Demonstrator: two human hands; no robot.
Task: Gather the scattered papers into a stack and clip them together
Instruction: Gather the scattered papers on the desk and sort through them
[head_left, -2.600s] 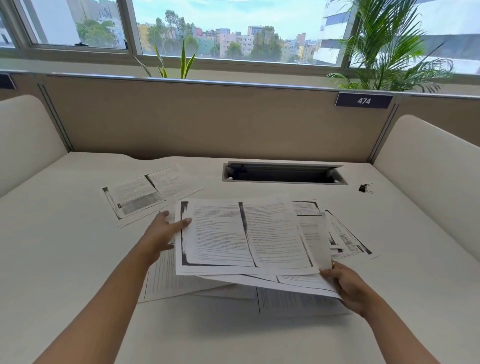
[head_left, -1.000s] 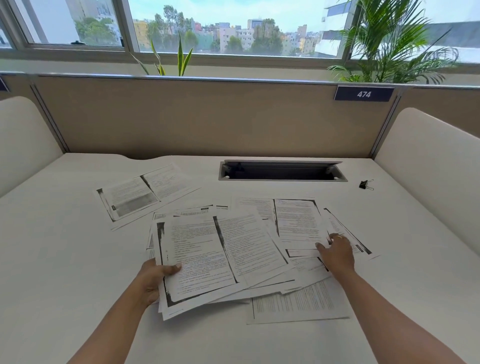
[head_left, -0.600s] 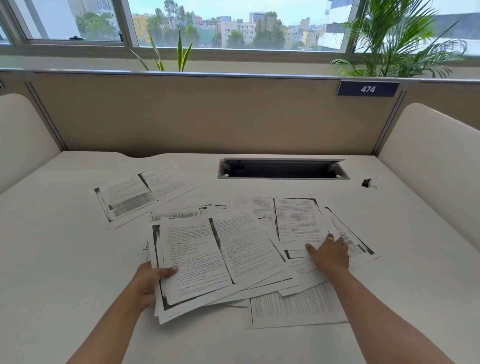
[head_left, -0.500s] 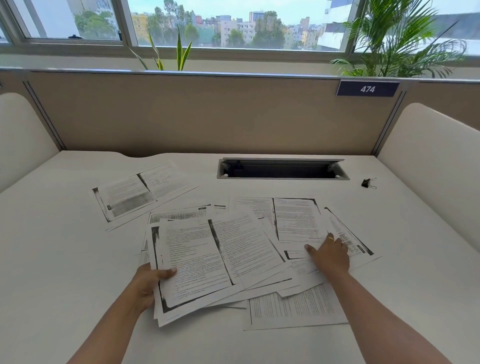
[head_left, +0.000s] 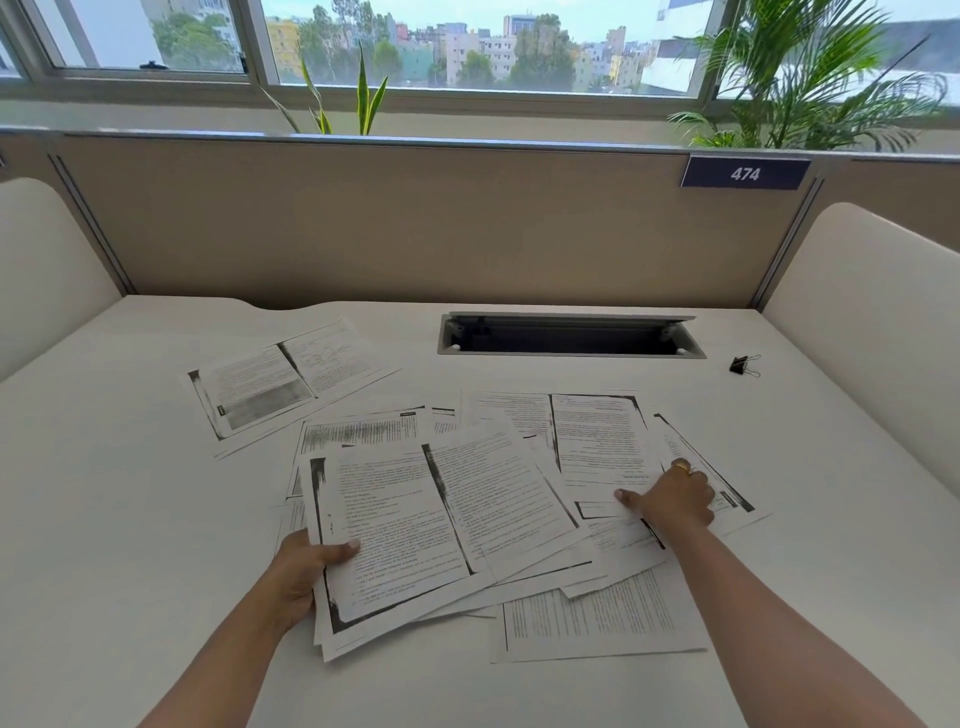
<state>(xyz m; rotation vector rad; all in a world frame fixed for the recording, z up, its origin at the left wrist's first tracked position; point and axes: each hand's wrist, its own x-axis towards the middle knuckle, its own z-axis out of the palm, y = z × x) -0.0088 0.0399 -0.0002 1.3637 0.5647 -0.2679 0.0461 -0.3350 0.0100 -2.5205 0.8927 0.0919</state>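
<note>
A loose pile of printed sheets (head_left: 441, 519) lies mid-desk, held at its near left corner by my left hand (head_left: 301, 571), thumb on top. My right hand (head_left: 670, 499) presses flat on the overlapping sheets (head_left: 597, 441) at the right of the spread, fingers apart. Another sheet (head_left: 597, 618) lies under the pile at the near right. One separate sheet (head_left: 285, 379) lies apart at the far left. A small black binder clip (head_left: 743, 365) sits far right on the desk, out of both hands.
The white desk (head_left: 104, 519) has an open cable slot (head_left: 566, 338) at the back centre. A beige partition (head_left: 415, 223) with a "474" plate (head_left: 745, 173) closes the back; cream side panels (head_left: 872, 322) flank the desk.
The lifted sheets came down onto the desk. My left hand slid to the pile's near left corner; my right hand moved onto the right-hand sheets and has barely shifted since.
</note>
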